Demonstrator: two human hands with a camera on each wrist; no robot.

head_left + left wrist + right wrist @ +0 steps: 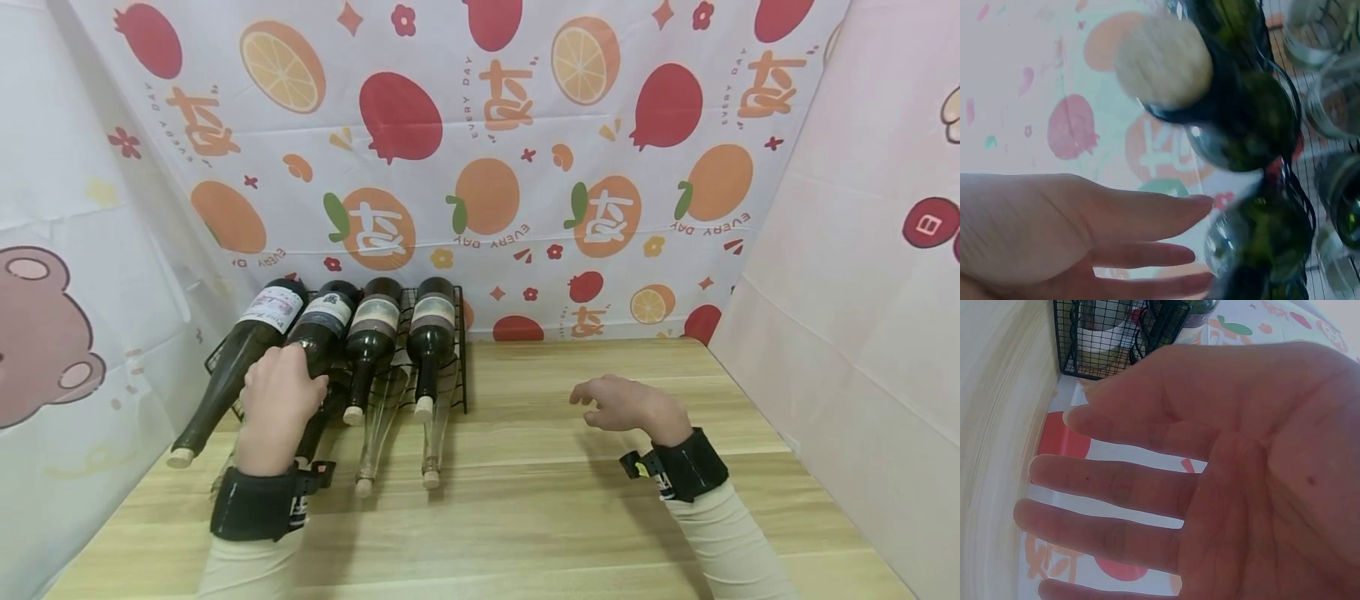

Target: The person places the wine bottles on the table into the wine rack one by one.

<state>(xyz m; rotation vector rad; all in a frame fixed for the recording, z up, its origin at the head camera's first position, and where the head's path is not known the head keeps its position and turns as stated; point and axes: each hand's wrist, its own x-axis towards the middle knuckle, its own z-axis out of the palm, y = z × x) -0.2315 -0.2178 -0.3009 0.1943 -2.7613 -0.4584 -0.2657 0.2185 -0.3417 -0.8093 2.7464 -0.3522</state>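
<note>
On a black wire rack at the left, several dark corked wine bottles lie in an upper row, necks toward me. My left hand is over the second bottle from the left, covering part of its shoulder and neck. In the left wrist view, its thumb and fingers extend, fingertips right by a dark green bottle. Another bottle's cork looms above the thumb. Well right of the rack, my right hand hovers over the table, holding nothing, its fingers extended and spread.
The leftmost bottle slants out past the rack toward me. Below the upper row, clear glass bottles with corks stick out over the wooden table. A fruit-print cloth hangs behind; pale cloth walls stand at the sides.
</note>
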